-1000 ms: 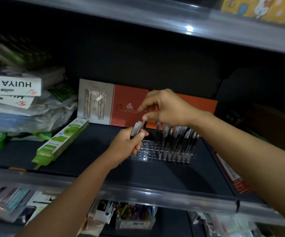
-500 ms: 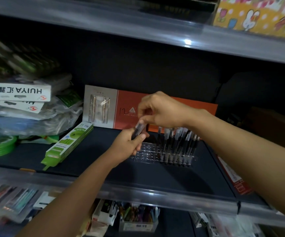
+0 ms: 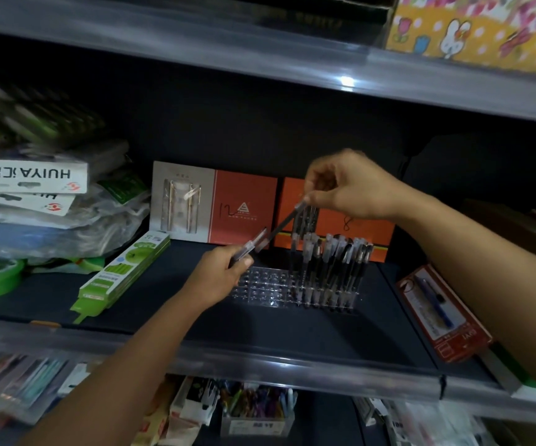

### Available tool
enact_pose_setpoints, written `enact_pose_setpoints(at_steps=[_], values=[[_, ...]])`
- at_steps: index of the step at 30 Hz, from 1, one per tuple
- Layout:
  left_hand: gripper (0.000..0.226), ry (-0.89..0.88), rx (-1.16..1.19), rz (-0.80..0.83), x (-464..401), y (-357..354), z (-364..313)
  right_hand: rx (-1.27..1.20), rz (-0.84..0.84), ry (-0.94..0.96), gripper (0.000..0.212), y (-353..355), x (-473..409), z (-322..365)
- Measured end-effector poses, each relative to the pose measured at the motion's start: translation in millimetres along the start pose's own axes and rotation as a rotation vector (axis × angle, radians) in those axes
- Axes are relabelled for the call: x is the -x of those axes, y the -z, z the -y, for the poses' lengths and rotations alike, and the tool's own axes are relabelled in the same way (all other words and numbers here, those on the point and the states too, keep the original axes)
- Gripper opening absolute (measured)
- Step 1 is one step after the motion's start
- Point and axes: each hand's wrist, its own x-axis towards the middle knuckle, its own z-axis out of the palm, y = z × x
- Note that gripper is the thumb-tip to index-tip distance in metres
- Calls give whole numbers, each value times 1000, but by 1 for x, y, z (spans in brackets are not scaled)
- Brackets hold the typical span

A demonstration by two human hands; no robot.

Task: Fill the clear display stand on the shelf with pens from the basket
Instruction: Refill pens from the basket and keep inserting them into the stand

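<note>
The clear display stand (image 3: 265,284) sits on the dark shelf; its right half holds several upright black pens (image 3: 334,265), its left holes stand bare. My left hand (image 3: 218,275) grips a small bunch of pens (image 3: 254,244) just left of the stand, their capped ends pointing up and right. My right hand (image 3: 347,185) is raised above the stand and pinches the top of one black pen (image 3: 287,222), which slants down to the left toward the bunch. The basket is not in view.
Orange and grey gift boxes (image 3: 244,207) lean against the back wall behind the stand. A green pencil box (image 3: 125,275) and stacked packets (image 3: 28,181) lie at the left, a red pen pack (image 3: 443,313) at the right. The shelf's front rail (image 3: 260,355) runs below my arms.
My right hand has pulled one pen out of the bunch and lifted it up and to the right. My left hand has stayed near the stand's left side.
</note>
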Motion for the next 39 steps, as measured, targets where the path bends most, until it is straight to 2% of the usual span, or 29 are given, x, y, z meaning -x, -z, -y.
enact_pose_setpoints(at_steps=[8, 15, 26, 33, 36, 39], values=[[19, -5, -115, -13, -1, -3, 2, 124, 11, -57, 5, -9, 0, -20], [20, -1, -58, -19, 0, -6, 1, 236, 75, -34, 10, -36, -9, -39], [19, -4, -22, -19, -4, -13, 3, 252, 108, -62, 8, -52, -16, -48], [16, -19, 6, -5, -4, -15, 2, 272, 203, -57, 9, -64, -17, -50], [17, -16, 23, 1, -2, -15, 2, 266, 193, -60, 3, -69, -17, -52], [17, -16, 23, -1, -2, -14, 2, 234, 216, -48, 11, -73, -17, -53]])
